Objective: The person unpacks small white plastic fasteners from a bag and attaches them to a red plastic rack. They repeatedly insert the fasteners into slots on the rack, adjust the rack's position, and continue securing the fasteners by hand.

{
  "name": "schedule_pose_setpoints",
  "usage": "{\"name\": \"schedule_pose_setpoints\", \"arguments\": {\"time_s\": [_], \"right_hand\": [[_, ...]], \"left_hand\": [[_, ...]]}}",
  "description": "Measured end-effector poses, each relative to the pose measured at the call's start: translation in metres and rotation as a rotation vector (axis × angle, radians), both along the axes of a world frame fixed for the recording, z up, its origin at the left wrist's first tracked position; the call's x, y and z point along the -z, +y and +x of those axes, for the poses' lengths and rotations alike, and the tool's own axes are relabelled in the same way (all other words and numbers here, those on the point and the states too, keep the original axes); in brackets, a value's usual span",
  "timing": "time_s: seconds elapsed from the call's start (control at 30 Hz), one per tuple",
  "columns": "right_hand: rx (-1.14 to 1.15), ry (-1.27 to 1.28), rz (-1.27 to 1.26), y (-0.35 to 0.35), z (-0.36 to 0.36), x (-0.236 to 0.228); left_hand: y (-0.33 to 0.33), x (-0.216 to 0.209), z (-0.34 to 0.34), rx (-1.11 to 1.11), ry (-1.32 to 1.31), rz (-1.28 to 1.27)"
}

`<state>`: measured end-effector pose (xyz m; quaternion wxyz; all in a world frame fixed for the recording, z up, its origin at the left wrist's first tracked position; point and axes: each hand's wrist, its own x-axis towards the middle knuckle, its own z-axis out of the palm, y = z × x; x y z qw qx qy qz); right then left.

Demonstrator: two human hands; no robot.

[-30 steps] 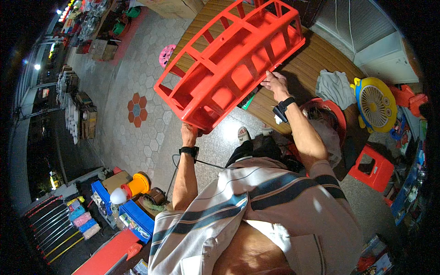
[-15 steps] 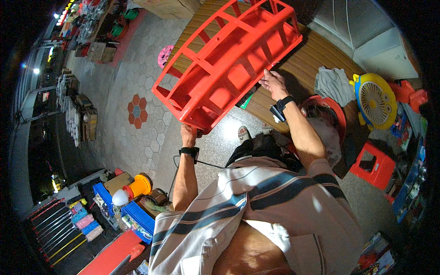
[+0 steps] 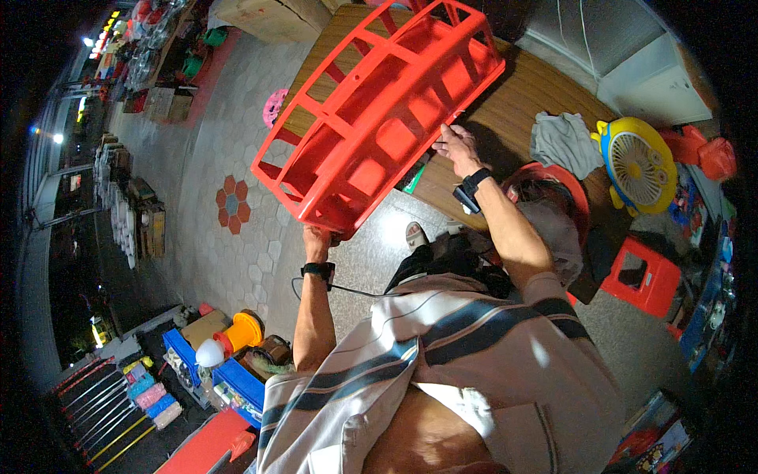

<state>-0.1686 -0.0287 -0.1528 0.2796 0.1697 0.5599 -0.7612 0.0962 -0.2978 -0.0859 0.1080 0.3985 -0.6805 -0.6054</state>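
A red plastic rack (image 3: 383, 107) with long slotted sides and open cells is tilted in front of me, its far part over the brown wooden table (image 3: 545, 91). My left hand (image 3: 317, 243) is closed on its near left corner, the fingertips partly hidden beneath it. At the near long edge, right of the middle, my right hand (image 3: 458, 150) grips the rim with bent fingers. A green-edged item (image 3: 413, 178) shows at the table's edge below the rack.
On the table's right lie a grey cloth (image 3: 564, 146) and a yellow-and-blue fan (image 3: 638, 167). A red basin (image 3: 580, 193) and a red stool (image 3: 643, 276) stand near my right side. Blue bins (image 3: 237, 387) are at lower left; a cardboard box (image 3: 272, 17) is at the back.
The rack has shifted slightly left and toward me, with both hands moving along on it. The view has also shifted a little.
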Motion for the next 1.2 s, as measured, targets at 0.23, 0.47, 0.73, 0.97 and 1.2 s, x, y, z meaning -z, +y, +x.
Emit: {"name": "schedule_pose_setpoints", "arguments": {"time_s": [0.23, 0.47, 0.73, 0.97, 1.2], "right_hand": [[0.009, 0.049, 0.005, 0.001, 0.019, 0.009], [-0.008, 0.04, -0.083, -0.003, 0.061, 0.011], [-0.025, 0.04, -0.108, -0.004, 0.07, 0.004], [-0.06, 0.045, -0.119, -0.001, 0.068, 0.01], [-0.089, 0.009, -0.116, 0.0, 0.066, 0.016]], "left_hand": [[-0.038, 0.028, 0.017, -0.03, -0.153, 0.147], [-0.077, 0.041, 0.015, -0.088, -0.168, 0.034], [-0.078, 0.037, 0.014, -0.215, -0.111, 0.124], [-0.075, 0.036, 0.033, -0.172, -0.175, 0.044], [-0.056, 0.03, 0.047, -0.016, -0.147, -0.062]]}}
